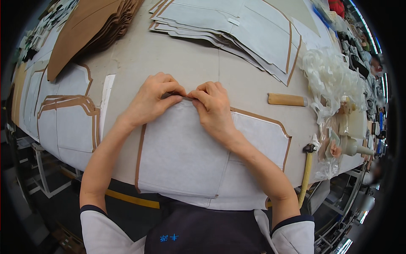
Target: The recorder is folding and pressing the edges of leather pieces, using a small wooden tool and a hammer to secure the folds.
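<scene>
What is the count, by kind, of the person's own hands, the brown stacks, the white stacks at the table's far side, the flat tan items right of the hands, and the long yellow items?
Hands: 2 (left hand, right hand)
Brown stack: 1
White stack: 1
Flat tan item: 1
Long yellow item: 1
Total: 6

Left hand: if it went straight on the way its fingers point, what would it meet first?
Likely the right hand, close to the left hand at the upper edge of the white panel; depth is unclear.
</scene>
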A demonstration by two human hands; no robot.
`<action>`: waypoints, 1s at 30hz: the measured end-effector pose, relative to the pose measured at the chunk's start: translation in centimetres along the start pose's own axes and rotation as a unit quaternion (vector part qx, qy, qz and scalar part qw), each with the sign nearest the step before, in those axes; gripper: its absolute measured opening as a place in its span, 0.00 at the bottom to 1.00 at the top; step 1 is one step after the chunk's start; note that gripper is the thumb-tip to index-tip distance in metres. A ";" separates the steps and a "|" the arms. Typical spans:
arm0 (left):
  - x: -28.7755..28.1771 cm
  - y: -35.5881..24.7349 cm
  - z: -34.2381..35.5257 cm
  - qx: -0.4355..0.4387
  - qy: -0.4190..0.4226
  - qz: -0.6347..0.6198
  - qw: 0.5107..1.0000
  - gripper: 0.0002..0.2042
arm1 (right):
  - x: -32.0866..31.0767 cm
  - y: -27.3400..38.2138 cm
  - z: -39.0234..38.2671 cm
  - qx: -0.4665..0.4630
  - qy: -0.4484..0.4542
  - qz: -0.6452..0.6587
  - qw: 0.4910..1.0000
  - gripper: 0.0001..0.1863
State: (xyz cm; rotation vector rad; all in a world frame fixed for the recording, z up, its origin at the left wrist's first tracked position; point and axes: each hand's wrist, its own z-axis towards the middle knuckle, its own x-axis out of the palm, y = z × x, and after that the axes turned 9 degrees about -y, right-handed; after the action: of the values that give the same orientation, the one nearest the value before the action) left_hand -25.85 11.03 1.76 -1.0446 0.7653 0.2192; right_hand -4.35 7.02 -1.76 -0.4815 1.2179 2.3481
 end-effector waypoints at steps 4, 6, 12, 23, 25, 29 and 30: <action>0.6 0.5 -0.8 0.023 -0.025 0.004 0.999 0.09 | 0.1 -0.2 -0.6 -0.030 0.001 -0.018 0.999 0.14; 0.9 0.7 -1.2 0.042 -0.080 0.021 0.996 0.11 | 0.1 0.0 -0.8 -0.111 0.003 -0.083 0.990 0.15; 0.6 0.7 -1.7 0.121 -0.064 0.117 0.984 0.17 | -0.2 0.1 -0.8 -0.178 0.000 -0.127 0.976 0.16; 1.1 -0.1 -1.9 0.206 -0.079 0.231 0.948 0.15 | -4.1 -1.5 -2.1 -0.145 0.024 -0.101 0.984 0.18; 1.1 -0.4 -2.0 0.210 -0.074 0.241 0.945 0.15 | -5.0 -1.7 -2.4 -0.140 0.024 -0.103 0.984 0.19; 1.2 -0.9 -2.3 0.199 -0.065 0.248 0.946 0.19 | -6.7 -1.9 -3.0 -0.103 0.043 -0.098 0.989 0.24; 1.2 -1.0 -2.3 0.196 -0.062 0.250 0.946 0.19 | -7.0 -2.0 -3.1 -0.095 0.047 -0.098 0.989 0.25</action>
State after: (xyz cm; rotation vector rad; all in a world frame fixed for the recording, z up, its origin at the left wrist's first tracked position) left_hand -25.55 8.36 0.99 -0.4415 0.9053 0.5391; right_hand 2.86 3.84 -1.34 -0.7481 0.9411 2.3030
